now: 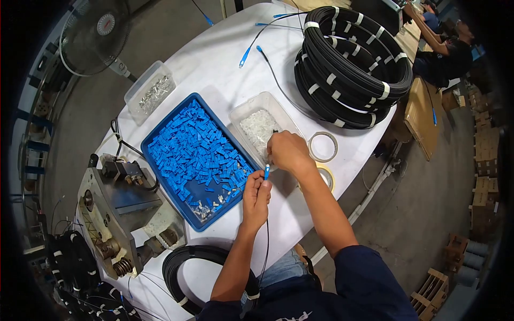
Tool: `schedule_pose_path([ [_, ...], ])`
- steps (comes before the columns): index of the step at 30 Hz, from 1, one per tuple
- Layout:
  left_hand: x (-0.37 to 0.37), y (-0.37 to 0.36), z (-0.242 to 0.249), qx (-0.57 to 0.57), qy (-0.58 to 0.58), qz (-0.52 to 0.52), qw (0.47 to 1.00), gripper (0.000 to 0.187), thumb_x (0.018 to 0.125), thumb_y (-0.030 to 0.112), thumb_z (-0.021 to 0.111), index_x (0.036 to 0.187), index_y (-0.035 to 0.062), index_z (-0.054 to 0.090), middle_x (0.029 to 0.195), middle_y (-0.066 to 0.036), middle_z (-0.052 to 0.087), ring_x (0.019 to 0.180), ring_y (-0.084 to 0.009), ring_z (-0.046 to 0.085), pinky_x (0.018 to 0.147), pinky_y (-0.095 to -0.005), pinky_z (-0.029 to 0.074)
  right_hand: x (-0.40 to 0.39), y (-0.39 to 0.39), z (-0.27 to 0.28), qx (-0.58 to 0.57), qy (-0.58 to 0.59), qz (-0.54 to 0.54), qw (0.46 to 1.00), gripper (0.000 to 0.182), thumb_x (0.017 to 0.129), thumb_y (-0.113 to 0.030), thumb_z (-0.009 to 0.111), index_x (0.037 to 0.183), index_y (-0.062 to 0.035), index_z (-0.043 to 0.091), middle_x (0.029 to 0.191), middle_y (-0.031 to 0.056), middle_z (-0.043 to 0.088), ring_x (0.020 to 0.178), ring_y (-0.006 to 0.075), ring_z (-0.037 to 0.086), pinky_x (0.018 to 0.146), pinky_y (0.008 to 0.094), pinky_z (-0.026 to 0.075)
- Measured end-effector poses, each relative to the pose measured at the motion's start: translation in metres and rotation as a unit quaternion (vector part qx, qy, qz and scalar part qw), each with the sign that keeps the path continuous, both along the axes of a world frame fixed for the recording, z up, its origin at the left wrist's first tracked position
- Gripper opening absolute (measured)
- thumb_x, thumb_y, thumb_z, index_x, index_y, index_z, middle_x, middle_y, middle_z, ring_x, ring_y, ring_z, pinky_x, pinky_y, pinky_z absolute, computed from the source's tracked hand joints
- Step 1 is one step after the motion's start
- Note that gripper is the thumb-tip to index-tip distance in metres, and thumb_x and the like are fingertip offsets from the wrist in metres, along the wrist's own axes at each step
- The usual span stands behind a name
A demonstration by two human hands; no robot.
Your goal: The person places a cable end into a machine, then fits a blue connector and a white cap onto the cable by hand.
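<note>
My left hand (257, 199) is closed around a blue fiber-optic connector (266, 170), held upright at the end of a black cable (267, 241) that runs down toward my lap. Just above and right of it, my right hand (289, 151) is curled at the near end of a clear plastic bin (237, 112) of small translucent pieces (258, 126). Its fingertips are mostly hidden, so what they pinch cannot be made out. Beside the left hand stands a blue tray (199, 229) full of blue connector housings (195, 147), with pale pieces in its near corner.
Stacked black cable coils (348, 69) stand at the back right, near tape rolls (323, 146). A metal press (120, 214) is on the left, and another coil (179, 267) lies in front. A bin of metal parts (155, 96), a fan (99, 35) and a co-worker (444, 53) are farther off.
</note>
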State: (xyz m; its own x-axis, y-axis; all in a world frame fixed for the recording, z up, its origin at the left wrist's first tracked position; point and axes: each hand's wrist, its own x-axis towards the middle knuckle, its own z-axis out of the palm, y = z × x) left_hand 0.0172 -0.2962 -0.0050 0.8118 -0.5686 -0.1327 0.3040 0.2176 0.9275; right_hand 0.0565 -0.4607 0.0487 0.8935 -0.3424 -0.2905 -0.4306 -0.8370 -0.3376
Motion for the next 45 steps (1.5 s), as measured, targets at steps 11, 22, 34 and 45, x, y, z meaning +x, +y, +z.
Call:
schedule_pose_path([
  [11, 0.002, 0.004, 0.003, -0.004, 0.011, -0.002, 1.0, 0.023, 0.106, 0.025, 0.041, 0.105, 0.0058, 0.053, 0.066, 0.006, 0.034, 0.051, -0.0001, 0.025, 0.044, -0.0182, 0.019, 0.008, -0.001, 0.009, 0.043, 0.093, 0.009, 0.995, 0.021, 0.075, -0.006, 0.066, 0.094, -0.0013, 0.072, 0.104, 0.0195, 0.069, 0.094, 0.0357, 0.069, 0.081, 0.0422, 0.055],
  [22, 0.005, 0.005, 0.014, -0.002, 0.014, -0.015, 1.0, 0.022, 0.105, 0.023, 0.043, 0.105, 0.0048, 0.055, 0.066, 0.006, 0.035, 0.05, -0.0003, 0.026, 0.044, -0.018, 0.019, -0.028, 0.001, 0.036, 0.292, -0.203, -0.029, 0.934, 0.012, 0.075, -0.002, 0.068, 0.086, 0.001, 0.067, 0.081, 0.0082, 0.07, 0.071, 0.0152, 0.066, 0.065, 0.0278, 0.049],
  [34, 0.001, 0.009, 0.012, -0.015, -0.009, -0.015, 1.0, 0.021, 0.104, 0.019, 0.042, 0.102, 0.0026, 0.054, 0.065, 0.004, 0.04, 0.051, -0.0019, 0.028, 0.046, -0.0201, 0.021, -0.073, 0.037, 0.016, 0.639, -0.272, -0.2, 0.691, 0.017, 0.091, -0.002, 0.064, 0.106, 0.0041, 0.064, 0.098, 0.0134, 0.071, 0.088, 0.0137, 0.066, 0.078, 0.0248, 0.054],
  [45, 0.0, 0.011, 0.01, 0.063, -0.091, -0.001, 0.994, 0.025, 0.101, 0.016, 0.048, 0.107, -0.0031, 0.064, 0.074, 0.0, 0.058, 0.062, -0.0077, 0.048, 0.056, -0.0242, 0.039, -0.081, 0.044, -0.005, 0.647, -0.307, -0.228, 0.66, 0.014, 0.091, -0.002, 0.065, 0.104, 0.0017, 0.061, 0.103, 0.0181, 0.071, 0.088, 0.0159, 0.068, 0.079, 0.0279, 0.056],
])
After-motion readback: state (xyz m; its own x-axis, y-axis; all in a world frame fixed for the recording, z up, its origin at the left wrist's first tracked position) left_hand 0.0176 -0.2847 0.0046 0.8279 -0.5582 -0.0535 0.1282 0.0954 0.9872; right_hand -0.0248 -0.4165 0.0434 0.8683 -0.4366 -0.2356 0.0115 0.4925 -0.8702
